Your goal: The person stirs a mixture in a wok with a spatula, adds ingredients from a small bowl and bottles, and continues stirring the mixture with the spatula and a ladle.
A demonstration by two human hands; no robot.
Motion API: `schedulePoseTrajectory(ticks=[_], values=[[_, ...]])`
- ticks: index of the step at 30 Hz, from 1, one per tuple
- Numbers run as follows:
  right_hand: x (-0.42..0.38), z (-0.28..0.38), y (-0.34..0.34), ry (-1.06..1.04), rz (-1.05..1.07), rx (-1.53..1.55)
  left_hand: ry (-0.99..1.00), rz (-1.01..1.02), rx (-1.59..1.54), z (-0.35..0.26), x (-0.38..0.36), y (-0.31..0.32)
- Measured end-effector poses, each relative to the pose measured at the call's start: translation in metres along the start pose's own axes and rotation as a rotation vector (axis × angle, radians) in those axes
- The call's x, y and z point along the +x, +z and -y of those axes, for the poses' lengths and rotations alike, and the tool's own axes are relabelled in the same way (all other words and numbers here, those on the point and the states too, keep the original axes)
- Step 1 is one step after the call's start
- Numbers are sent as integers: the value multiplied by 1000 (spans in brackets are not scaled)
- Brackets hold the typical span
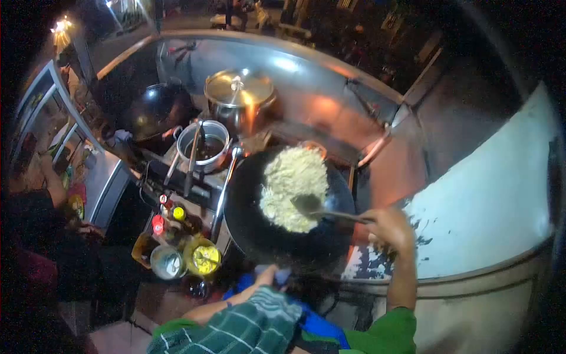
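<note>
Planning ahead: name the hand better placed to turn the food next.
Probably the right hand: it holds the spatula, its blade at the food. The left hand is low, beside the wok.

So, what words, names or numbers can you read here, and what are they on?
None can be read.
Red cap and yellow cap: any print is too small and blurred.
Wok and lidded pot: no writing shows.
White panel: dark patches, no letters I can make out.
</note>
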State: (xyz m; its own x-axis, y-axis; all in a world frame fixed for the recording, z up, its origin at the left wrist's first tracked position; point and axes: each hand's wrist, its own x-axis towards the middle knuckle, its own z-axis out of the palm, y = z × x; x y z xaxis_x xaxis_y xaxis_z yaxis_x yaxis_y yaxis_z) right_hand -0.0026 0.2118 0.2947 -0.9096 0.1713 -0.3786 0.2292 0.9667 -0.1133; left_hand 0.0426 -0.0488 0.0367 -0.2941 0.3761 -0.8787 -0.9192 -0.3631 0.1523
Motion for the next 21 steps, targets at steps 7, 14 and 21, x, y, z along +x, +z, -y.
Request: schedulePoseTrajectory(ticks=[7, 14, 21], values=[[92, 6, 111, -126, -200, -35, 307, 29, 150, -37, 123, 39], [23, -22, 149, -185, -534, 672, 114, 91, 59, -6, 25, 7], [27, -33, 251, 180, 66, 1434, 454, 28, 142, -70, 137, 61]])
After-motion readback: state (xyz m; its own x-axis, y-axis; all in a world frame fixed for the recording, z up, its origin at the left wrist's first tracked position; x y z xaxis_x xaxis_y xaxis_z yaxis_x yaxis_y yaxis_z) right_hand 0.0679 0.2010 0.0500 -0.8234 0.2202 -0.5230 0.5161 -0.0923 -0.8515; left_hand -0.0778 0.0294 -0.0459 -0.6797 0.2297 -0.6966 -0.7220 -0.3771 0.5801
